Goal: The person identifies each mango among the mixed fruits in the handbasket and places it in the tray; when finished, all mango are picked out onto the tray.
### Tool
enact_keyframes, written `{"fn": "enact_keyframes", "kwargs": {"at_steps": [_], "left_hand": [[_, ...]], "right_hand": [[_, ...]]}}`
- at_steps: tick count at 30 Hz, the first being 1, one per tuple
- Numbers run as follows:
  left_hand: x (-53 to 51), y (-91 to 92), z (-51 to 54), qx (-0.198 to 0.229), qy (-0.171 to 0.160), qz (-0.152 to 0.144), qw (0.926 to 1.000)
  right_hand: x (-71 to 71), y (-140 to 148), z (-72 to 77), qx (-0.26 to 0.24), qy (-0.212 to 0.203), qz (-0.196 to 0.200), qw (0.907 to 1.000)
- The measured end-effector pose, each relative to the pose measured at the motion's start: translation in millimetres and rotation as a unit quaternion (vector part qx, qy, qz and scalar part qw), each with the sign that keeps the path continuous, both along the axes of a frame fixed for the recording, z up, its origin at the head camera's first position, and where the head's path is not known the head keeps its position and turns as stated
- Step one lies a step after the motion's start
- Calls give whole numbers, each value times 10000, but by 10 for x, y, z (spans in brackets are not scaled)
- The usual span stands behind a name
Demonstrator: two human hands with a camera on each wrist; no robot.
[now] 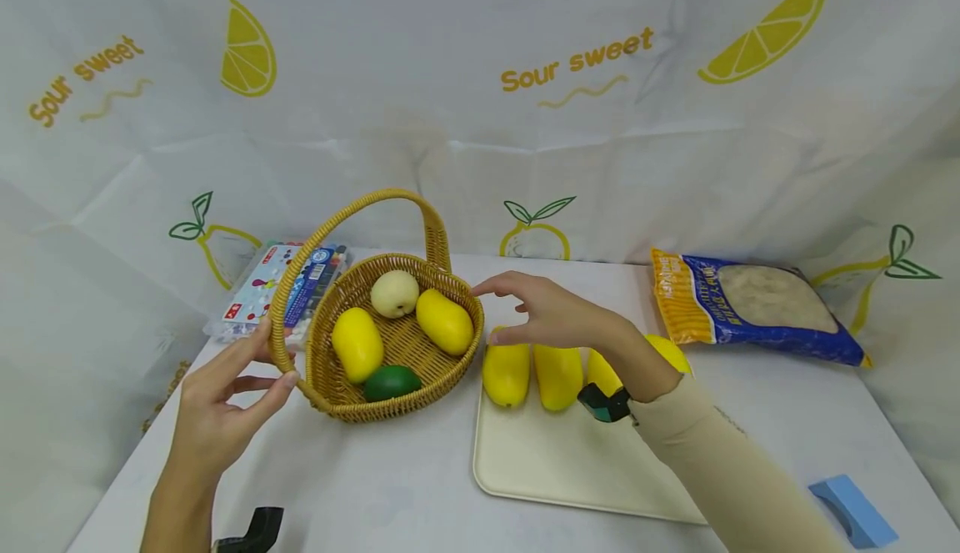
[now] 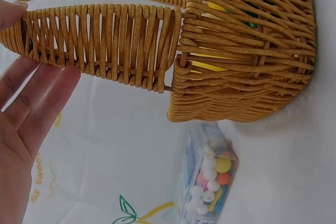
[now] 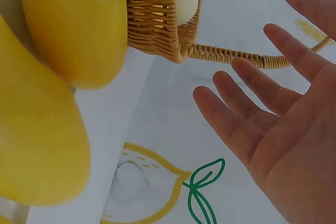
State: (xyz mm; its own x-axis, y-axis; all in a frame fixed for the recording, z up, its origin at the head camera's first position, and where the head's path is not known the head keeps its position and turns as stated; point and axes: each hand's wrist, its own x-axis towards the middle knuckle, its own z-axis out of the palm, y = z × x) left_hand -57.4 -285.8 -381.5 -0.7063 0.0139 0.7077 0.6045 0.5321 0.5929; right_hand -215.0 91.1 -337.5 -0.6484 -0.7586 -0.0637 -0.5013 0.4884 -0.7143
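My left hand [image 1: 217, 407] pinches the lower left part of the handle of a wicker basket [image 1: 397, 409]. Thumb and fingers lie on opposite sides of the woven handle [image 2: 105, 45] in the left wrist view. Inside the basket are two yellow mangoes [image 1: 357, 344], a pale round fruit [image 1: 394, 294] and a dark green fruit [image 1: 392, 383]. My right hand [image 1: 551, 311] hovers beside the basket's right rim, fingers spread and holding nothing. Below it, several yellow mangoes [image 1: 506, 376] lie along the back of a cream tray [image 1: 570, 461], partly hidden by the right forearm.
Behind the basket on the left lies a clear plastic box of colourful beads [image 1: 262, 286]. A blue and yellow bag [image 1: 757, 307] rests at the back right. Near the right front edge sits a light blue block [image 1: 855, 510]. A white printed curtain [image 1: 450, 103] hangs behind the table.
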Motion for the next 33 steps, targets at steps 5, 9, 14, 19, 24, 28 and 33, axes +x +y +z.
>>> {"fn": "enact_keyframes", "kwargs": {"at_steps": [5, 9, 14, 19, 24, 28, 33], "left_hand": [[0, -4, -8, 4, 18, -31, 10000], [-5, -7, -11, 21, 44, -90, 9999], [-2, -8, -11, 8, 47, -65, 10000], [5, -2, -8, -4, -6, -6, 10000], [15, -2, -1, 13, -29, 12, 10000], [19, -8, -4, 8, -17, -14, 10000], [13, -10, -10, -29, 2, -38, 10000]], "right_hand": [[-20, -182, 12, -149, -2, 198, 9997], [-57, -320, 19, -89, 37, 265, 9996], [-129, -485, 14, 228, 82, 255, 9994], [-230, -641, 25, 663, 143, 421, 9968], [-332, -791, 46, 1032, 9, 487, 9935], [-396, -889, 45, 1175, -150, 421, 9921], [-460, -968, 3, 1457, -242, 397, 9882]]}}
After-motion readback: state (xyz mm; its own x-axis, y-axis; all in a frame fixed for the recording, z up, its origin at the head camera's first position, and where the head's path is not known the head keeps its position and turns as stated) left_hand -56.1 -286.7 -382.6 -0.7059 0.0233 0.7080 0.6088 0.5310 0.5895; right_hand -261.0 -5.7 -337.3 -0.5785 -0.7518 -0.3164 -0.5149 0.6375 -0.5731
